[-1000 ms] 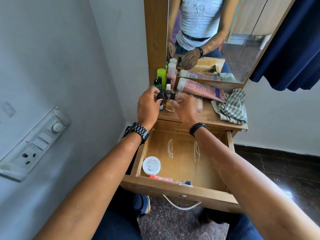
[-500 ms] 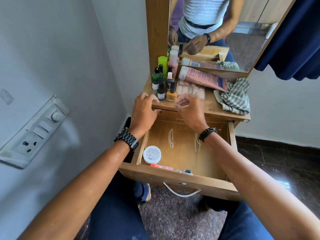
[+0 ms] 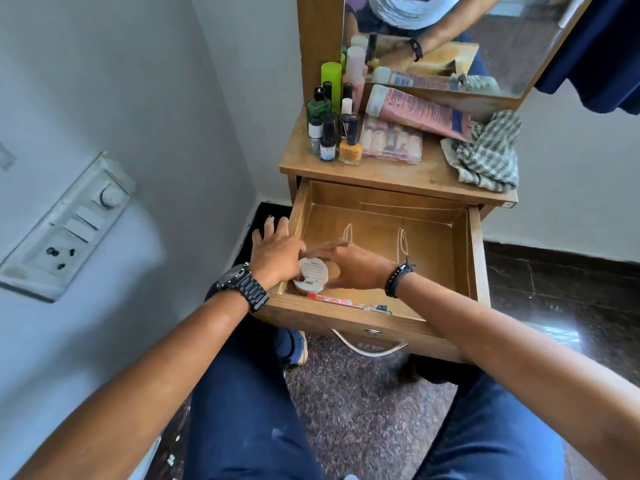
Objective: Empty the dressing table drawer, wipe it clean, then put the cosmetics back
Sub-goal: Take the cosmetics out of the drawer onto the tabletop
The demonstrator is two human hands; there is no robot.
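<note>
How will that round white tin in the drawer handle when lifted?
The tin looks flat and rigid, so it probably won't flex in the right hand. Its smooth lid may be slippery. Small, likely light. On edge it could roll, being round; flat in the drawer it should sit stable.

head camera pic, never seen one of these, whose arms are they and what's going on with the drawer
The camera sits on a person's head, looking down, so the arms are their own. Both hands reach into the open drawer of a dressing table. The left hand and the right hand are either side of a round white cream tin; whether either grips it is unclear. A flat pink packet lies by the drawer's front. On the tabletop stand nail polish bottles, a pink tube and a checked cloth.
</note>
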